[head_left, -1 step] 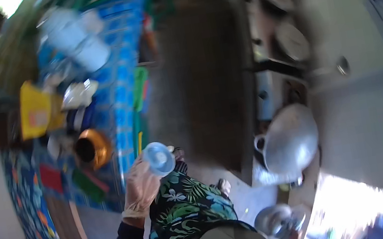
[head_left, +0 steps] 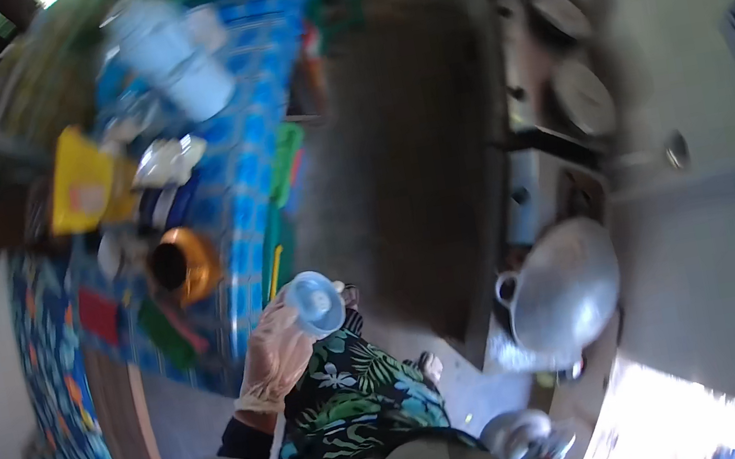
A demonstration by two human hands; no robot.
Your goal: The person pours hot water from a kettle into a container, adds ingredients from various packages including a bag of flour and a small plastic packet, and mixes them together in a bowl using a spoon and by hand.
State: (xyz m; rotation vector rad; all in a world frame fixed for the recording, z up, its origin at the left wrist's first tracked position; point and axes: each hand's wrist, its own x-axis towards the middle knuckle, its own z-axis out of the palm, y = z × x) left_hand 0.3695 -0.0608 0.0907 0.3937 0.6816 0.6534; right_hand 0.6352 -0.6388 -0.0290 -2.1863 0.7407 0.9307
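In the lower middle, my left hand (head_left: 274, 354) wears a clear plastic glove, its fingers closed round a small light-blue plastic cup (head_left: 317, 304). The cup's round mouth faces up, and something pale shows inside it. It is held in front of my dark floral apron (head_left: 357, 397), close to the near corner of a table with a blue checked cover (head_left: 230, 194). No part of my right hand shows.
An orange-gold pot (head_left: 198, 263), a yellow packet (head_left: 78, 185) and a pale-blue container (head_left: 174, 62) stand on the table. At right, a large metal wok (head_left: 567, 288) rests on a counter with round lids (head_left: 583, 96). A wooden bench (head_left: 124, 416) stands at lower left.
The whole view has turned slightly, shifting the table and the far end of the counter rightward. My left hand keeps its hold on the cup.
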